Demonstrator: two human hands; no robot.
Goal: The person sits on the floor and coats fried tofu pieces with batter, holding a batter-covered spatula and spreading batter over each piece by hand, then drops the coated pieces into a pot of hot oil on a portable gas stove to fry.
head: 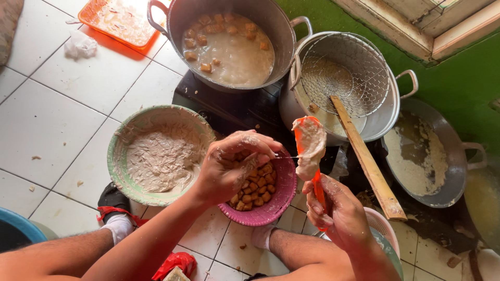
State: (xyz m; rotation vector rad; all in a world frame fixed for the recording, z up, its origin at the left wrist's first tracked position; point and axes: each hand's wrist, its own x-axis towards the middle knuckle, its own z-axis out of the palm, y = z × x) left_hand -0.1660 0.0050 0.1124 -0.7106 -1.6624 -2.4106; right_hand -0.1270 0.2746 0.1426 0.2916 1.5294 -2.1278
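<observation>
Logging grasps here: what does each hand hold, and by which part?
Right hand grips the orange spatula by its handle; left hand pinches a thin skewer by one end.

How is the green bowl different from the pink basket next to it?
The green bowl looks bigger than the pink basket. The green bowl holds smeared pale paste, while the pink basket holds small golden-brown cubes. The left hand hovers over the pink basket, not the green bowl. Both are round and sit on the white tiled floor.
</observation>
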